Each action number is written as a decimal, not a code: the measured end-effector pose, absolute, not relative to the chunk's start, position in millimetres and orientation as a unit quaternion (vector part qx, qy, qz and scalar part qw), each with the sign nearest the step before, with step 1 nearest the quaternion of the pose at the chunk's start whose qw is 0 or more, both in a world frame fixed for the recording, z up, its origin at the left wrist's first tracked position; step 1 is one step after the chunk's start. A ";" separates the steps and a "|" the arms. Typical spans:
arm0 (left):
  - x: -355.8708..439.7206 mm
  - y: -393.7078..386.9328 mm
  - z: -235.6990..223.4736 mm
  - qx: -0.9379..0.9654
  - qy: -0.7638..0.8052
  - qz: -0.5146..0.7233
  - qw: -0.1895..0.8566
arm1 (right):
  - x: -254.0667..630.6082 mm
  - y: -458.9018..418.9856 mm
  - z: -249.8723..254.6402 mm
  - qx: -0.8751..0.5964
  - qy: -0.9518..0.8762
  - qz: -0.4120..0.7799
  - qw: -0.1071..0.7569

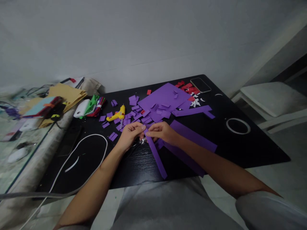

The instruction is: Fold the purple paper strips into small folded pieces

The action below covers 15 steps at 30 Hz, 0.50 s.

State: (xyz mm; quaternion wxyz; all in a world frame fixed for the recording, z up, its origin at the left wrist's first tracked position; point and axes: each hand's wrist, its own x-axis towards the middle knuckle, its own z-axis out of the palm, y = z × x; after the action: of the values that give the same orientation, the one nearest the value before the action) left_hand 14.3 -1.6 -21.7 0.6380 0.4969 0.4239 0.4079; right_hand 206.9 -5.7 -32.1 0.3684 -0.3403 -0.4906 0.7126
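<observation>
A grey sleeve (266,207) on the right arm and the grey clothing (168,204) over the person's lap lie nearest the head camera, with both bare forearms reaching from the bottom edge onto a black worktop (254,143). At its middle, near the front edge, a narrow purple strip (157,155) slants down toward the lap. The left hand (130,133) has its upper end in a grip between thumb and fingers; the right hand (165,131) pinches it just beside, so both grips are closed on the strip. A shiny metallic object (144,140) below the fingers is mostly hidden.

Under the right forearm lies a purple rectangular sheet (192,135). Beyond the hands, small purple pieces (113,136) are scattered around a yellow glue gun (117,114) and over a large purple sheet (159,97). Red scraps (187,87) and white scraps (196,101) lie near a smartphone (200,85) at the far right corner. Nearer the right edge is a white ring (238,126). On the left, a white cable (83,136) loops across the surface, near green strips (93,103) bundled together.
</observation>
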 end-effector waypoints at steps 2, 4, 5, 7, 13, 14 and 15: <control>13.7 -1.9 -22.4 0.507 0.425 0.419 0.622 | 205.6 -6.3 -32.1 -0.355 -0.488 0.698 0.386; 13.3 -2.2 -22.1 0.530 0.434 0.427 0.591 | 204.2 -6.7 -32.0 -0.364 -0.482 0.690 0.399; 13.2 -2.4 -21.6 0.542 0.440 0.427 0.575 | 203.6 -6.7 -32.0 -0.367 -0.478 0.688 0.404; 13.8 -3.0 -19.8 0.559 0.449 0.424 0.553 | 203.1 -6.3 -31.9 -0.369 -0.471 0.688 0.411; 18.4 -6.8 -11.8 0.587 0.457 0.395 0.539 | 207.8 -1.5 -30.3 -0.367 -0.463 0.671 0.447; 18.9 -7.2 -11.2 0.589 0.456 0.389 0.541 | 208.6 -0.8 -30.1 -0.368 -0.465 0.667 0.451; 19.3 -7.6 -11.0 0.591 0.456 0.384 0.544 | 209.1 -0.2 -30.1 -0.368 -0.466 0.665 0.452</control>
State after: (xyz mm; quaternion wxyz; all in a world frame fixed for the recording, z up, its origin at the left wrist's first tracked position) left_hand 19.3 -7.6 -11.0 0.5440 0.5907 0.4557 0.3840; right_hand 209.1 -0.2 -30.1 0.4517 -0.3685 -0.4662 0.6655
